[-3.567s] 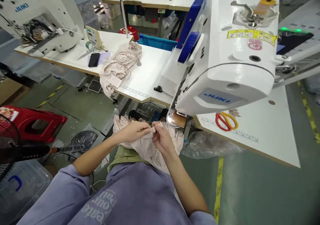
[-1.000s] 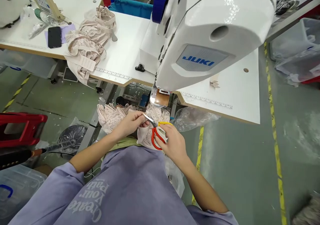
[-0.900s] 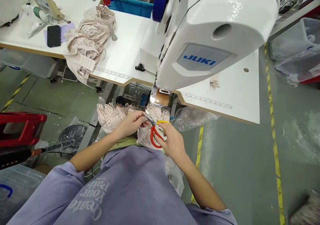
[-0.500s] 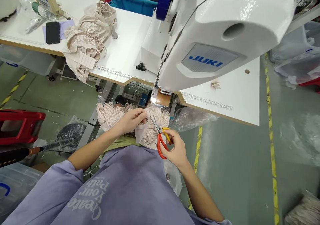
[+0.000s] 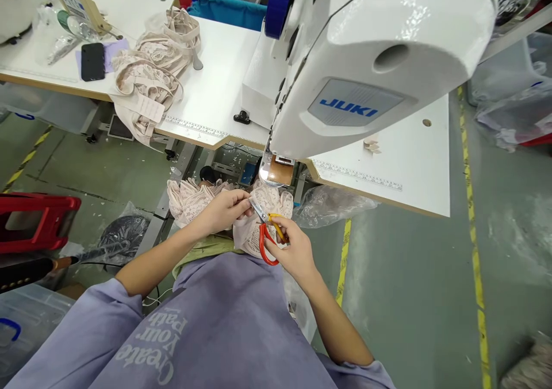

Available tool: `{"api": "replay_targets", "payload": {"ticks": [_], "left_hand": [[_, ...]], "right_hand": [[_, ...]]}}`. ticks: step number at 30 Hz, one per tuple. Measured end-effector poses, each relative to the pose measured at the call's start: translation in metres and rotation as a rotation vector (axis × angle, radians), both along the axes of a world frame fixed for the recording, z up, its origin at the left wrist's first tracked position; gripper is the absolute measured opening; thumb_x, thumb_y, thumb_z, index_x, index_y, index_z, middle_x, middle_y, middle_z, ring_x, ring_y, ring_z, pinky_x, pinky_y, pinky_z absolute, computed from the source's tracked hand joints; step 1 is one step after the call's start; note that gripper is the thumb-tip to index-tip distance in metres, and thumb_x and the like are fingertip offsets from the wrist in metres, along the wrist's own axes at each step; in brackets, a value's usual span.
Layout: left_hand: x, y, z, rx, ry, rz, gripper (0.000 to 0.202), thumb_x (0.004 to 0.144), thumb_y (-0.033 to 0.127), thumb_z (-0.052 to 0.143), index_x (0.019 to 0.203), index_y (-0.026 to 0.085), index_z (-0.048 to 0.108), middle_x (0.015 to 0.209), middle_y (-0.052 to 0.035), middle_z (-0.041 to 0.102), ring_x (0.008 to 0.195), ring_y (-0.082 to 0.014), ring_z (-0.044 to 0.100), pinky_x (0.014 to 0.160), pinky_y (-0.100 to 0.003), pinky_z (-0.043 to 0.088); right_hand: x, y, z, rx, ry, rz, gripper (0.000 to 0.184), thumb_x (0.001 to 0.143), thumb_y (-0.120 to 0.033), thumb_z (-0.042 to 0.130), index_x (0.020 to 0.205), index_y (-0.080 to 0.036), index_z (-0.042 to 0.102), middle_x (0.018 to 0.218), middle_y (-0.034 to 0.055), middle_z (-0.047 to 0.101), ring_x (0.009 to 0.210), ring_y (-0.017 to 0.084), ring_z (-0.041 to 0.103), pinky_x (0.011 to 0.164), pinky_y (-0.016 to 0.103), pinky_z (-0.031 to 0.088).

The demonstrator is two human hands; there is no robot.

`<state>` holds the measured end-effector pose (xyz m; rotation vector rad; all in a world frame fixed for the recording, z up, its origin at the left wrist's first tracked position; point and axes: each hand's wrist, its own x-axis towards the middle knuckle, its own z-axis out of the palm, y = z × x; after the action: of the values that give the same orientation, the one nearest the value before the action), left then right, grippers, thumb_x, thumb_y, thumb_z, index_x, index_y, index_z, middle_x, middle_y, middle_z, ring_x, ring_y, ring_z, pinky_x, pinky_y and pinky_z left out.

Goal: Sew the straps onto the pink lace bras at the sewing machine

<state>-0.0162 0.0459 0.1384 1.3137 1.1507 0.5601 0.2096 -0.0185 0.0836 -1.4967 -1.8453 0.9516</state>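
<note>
My right hand [image 5: 293, 250] has its fingers through the loops of a pair of scissors [image 5: 263, 236], one handle red and the other yellow. The scissor blades point up and left, their tips close to the fingertips of my left hand [image 5: 229, 208]. My left thumb and fingers pinch the edge of a pale pink lace garment [image 5: 252, 233]. The garment hangs down over my lap, below the sewing machine's work plate. More bunched lace pieces [image 5: 190, 199] lie just left of it, partly behind my left hand.
A white JUKI sewing machine [image 5: 345, 101] overhangs my hands. Its white table [image 5: 215, 84] holds a heap of beige lace garments [image 5: 155, 61], a black phone [image 5: 92, 62] and small beige scraps [image 5: 371, 145]. A red stool [image 5: 34, 222] stands at left; a plastic bag [image 5: 336, 205] hangs under the table.
My right hand has moved left and slightly up with the scissors, bringing the blades to my left fingertips. My left hand has stayed almost in place, still pinching the lace.
</note>
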Motion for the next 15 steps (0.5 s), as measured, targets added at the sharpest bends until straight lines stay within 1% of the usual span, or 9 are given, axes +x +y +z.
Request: {"api": "replay_targets", "payload": {"ticks": [4,6,8,12,14,15], "left_hand": [[0.000,0.000,0.000,0.015,0.027,0.005,0.031,0.097,0.041,0.050,0.082,0.016,0.061,0.077,-0.0017,0.064,0.062,-0.0103,0.054,0.059,-0.022,0.044],[0.001,0.000,-0.001,0.007,0.017,0.013,0.035,0.098,0.043,0.050,0.079,0.016,0.060,0.075,-0.0015,0.064,0.061,-0.0099,0.053,0.058,-0.022,0.044],[0.002,0.000,-0.004,-0.009,-0.021,0.035,0.037,0.098,0.045,0.051,0.077,0.016,0.059,0.074,-0.0011,0.063,0.060,-0.0096,0.053,0.058,-0.022,0.044],[0.004,0.000,-0.009,0.004,-0.105,0.093,0.034,0.096,0.045,0.055,0.082,0.016,0.063,0.078,-0.0026,0.066,0.066,-0.0110,0.057,0.063,-0.023,0.047],[0.002,0.000,-0.012,0.085,-0.063,0.107,0.032,0.097,0.043,0.054,0.084,0.016,0.065,0.081,-0.0041,0.068,0.072,-0.0133,0.061,0.068,-0.024,0.048],[0.000,0.000,-0.013,0.148,-0.005,0.110,0.031,0.098,0.041,0.052,0.086,0.016,0.066,0.082,-0.0043,0.068,0.074,-0.0141,0.062,0.068,-0.024,0.048]], "right_hand": [[0.005,-0.002,0.000,-0.080,0.041,-0.019,0.036,0.082,-0.031,0.069,0.118,-0.026,0.068,0.090,0.0016,0.072,0.067,0.016,0.063,0.067,0.030,0.051],[0.007,-0.005,-0.001,-0.102,0.051,-0.041,0.034,0.084,-0.033,0.069,0.118,-0.026,0.069,0.080,-0.0003,0.071,0.063,0.015,0.062,0.065,0.029,0.051],[0.010,-0.009,-0.004,-0.107,0.059,-0.068,0.033,0.086,-0.035,0.068,0.117,-0.026,0.070,0.075,-0.0010,0.069,0.062,0.016,0.062,0.063,0.029,0.050],[0.027,-0.017,-0.010,-0.113,0.073,-0.136,0.033,0.084,-0.039,0.068,0.114,-0.024,0.070,0.079,0.0010,0.071,0.062,0.016,0.062,0.059,0.028,0.050],[0.044,-0.015,-0.011,-0.152,0.056,-0.143,0.035,0.082,-0.040,0.068,0.114,-0.024,0.070,0.083,0.0025,0.073,0.063,0.016,0.063,0.058,0.028,0.051],[0.055,-0.010,-0.011,-0.168,0.034,-0.149,0.037,0.081,-0.042,0.068,0.114,-0.024,0.069,0.088,0.0038,0.074,0.064,0.017,0.064,0.059,0.029,0.052]]}}
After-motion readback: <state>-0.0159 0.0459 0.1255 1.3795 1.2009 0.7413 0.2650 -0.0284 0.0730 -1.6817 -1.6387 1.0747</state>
